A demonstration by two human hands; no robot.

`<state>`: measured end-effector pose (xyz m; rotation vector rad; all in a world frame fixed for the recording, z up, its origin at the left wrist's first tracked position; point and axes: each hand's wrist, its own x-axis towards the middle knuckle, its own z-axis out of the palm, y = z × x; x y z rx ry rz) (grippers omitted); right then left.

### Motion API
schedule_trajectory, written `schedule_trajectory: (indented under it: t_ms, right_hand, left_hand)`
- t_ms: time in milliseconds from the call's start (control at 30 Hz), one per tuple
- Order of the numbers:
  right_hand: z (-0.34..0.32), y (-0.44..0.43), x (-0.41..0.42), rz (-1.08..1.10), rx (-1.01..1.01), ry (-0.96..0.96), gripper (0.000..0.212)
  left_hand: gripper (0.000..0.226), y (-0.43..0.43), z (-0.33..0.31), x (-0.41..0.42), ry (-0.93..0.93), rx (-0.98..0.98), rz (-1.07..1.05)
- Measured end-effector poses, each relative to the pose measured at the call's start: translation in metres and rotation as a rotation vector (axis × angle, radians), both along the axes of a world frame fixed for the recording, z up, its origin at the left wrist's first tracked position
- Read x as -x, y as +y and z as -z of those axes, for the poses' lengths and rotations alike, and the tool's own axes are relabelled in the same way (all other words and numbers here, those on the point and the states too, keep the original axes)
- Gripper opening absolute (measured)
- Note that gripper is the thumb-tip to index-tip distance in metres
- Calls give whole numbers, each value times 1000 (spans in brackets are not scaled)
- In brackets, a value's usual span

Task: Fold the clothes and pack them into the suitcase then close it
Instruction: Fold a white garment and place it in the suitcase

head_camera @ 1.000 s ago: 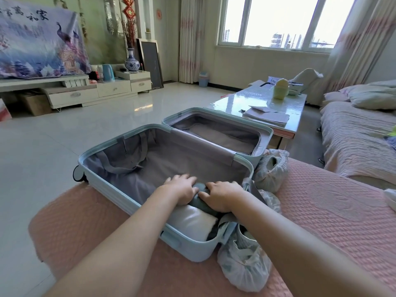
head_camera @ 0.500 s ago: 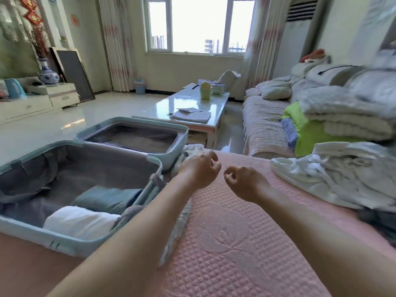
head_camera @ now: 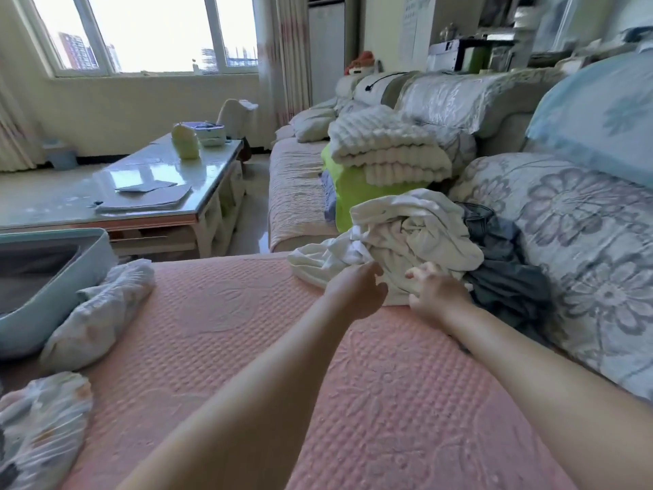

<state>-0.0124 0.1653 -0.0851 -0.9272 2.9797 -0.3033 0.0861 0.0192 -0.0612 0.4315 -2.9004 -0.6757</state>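
**Head-camera view, read from left to right.** At the far left edge lies the pale blue hard-shell suitcase, open, with grey lining exposed. Only a corner is in frame, so what it holds cannot be told. Against its wall lies a translucent plastic bag holding a pale bundle, and a second such bag occupies the lower left corner. Behind them stands a glass-topped white coffee table carrying papers.

The pink quilted cover fills the centre and bears the work. Both forearms extend across it to the right of centre. The left hand is cupped, thumb and fingers apart, at the near edge of the crumpled white garment. The right hand, just beside it, has its fingers spread against the same fabric. Neither of the hands has closed on cloth, and whether the left one touches it cannot be told.

Immediately right of the white garment, and partly under it, lies a crumpled dark grey-blue garment. It rests against a grey floral cushion.

**Progress (judged).** The task appears midway at best. At least two garments are unfolded and lie well apart from the suitcase, which is open. Folding them, packing them and closing the case are all left to do. The step in hand is probably taking up the white garment.
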Motion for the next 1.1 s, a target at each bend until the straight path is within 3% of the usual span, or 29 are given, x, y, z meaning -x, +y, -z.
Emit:
schedule_trajectory:
  t_ms: [133,300,433,533,633,700,767,833,900,967,1033,1100]
  right_hand:
    - [20,0,54,134,119,130,70]
    - [21,0,107,351,58,-65,93]
    - [17,2,118,330,182,138,34]
    - [13,9,96,152,411,365,24]
    - [3,21,58,-111,524,379,22]
    - [-4,31,27,-187,572,372,25]
    - [-4,42,-3,-155,578,420,24]
    - [1,51,-31,-96,515,481,17]
    - [1,58,-62,-90,470,421,17]
    - [-5,61,-99,-108,488,225,10]
    - [-9,62,-138,-118,551,-36,18]
    - [-10,62,-178,-124,577,-138,20]
  left_hand:
    - [46,2,20,60,-1,22,41]
    - [53,-4,34,102,28,29,56]
    - [62,2,29,116,80,70,113]
    - [80,9,18,110,178,146,155]
    - [93,10,0,89,169,253,206]
    - [75,11,-9,70,177,275,278]
    - [43,15,-14,46,189,247,325]
    - [29,24,-17,13,110,263,314]
    - [24,32,-18,-26,70,282,305]
    - [22,34,-15,-68,68,237,281]
    - [21,34,-9,-109,57,170,244]
    - [20,32,-3,-151,30,93,213]
